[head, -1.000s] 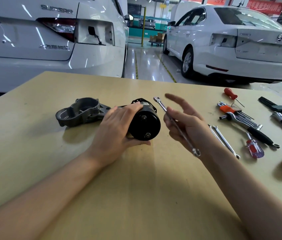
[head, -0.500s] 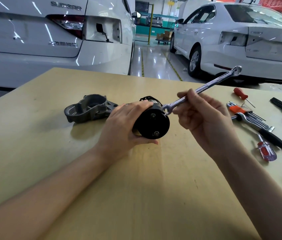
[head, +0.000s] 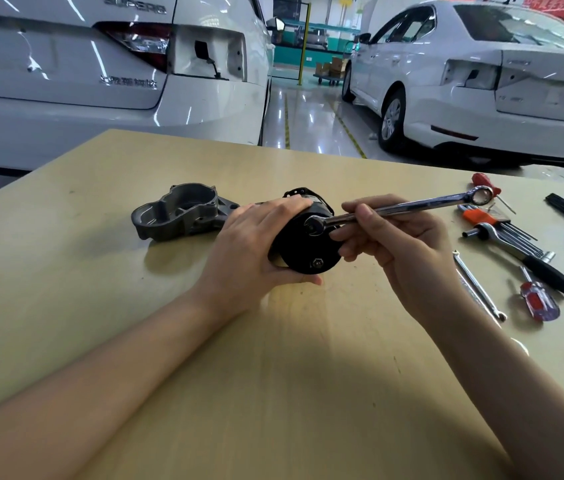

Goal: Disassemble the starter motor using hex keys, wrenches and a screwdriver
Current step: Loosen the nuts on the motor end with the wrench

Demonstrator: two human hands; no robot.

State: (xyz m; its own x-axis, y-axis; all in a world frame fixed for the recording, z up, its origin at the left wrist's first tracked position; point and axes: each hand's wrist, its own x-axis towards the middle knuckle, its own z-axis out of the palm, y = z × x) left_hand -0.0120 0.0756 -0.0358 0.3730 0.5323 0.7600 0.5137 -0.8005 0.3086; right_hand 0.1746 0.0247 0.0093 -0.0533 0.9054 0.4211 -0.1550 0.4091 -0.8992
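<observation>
The starter motor lies on its side on the wooden table (head: 100, 306); its black cylindrical body (head: 301, 247) faces me with a hex bolt head (head: 317, 262) low on the end cap. Its grey cast housing (head: 180, 213) points left. My left hand (head: 256, 244) grips the black body from the left. My right hand (head: 402, 244) holds a chrome combination wrench (head: 402, 206) by its shaft. The wrench's open end (head: 313, 225) sits on the upper part of the end cap; the ring end (head: 481, 195) points right.
Tools lie at the table's right: a hex key set with orange holder (head: 481, 216), a black-handled ratchet (head: 530, 261), a slim wrench (head: 478, 285), a red screwdriver (head: 538, 301), and a red-handled tool (head: 481, 180). Two white cars (head: 100, 81) (head: 516, 81) stand beyond the table.
My right hand turned the wrench over and brought its open end down onto the motor's end cap; the shaft has swung lower to the right. My left hand keeps its grip.
</observation>
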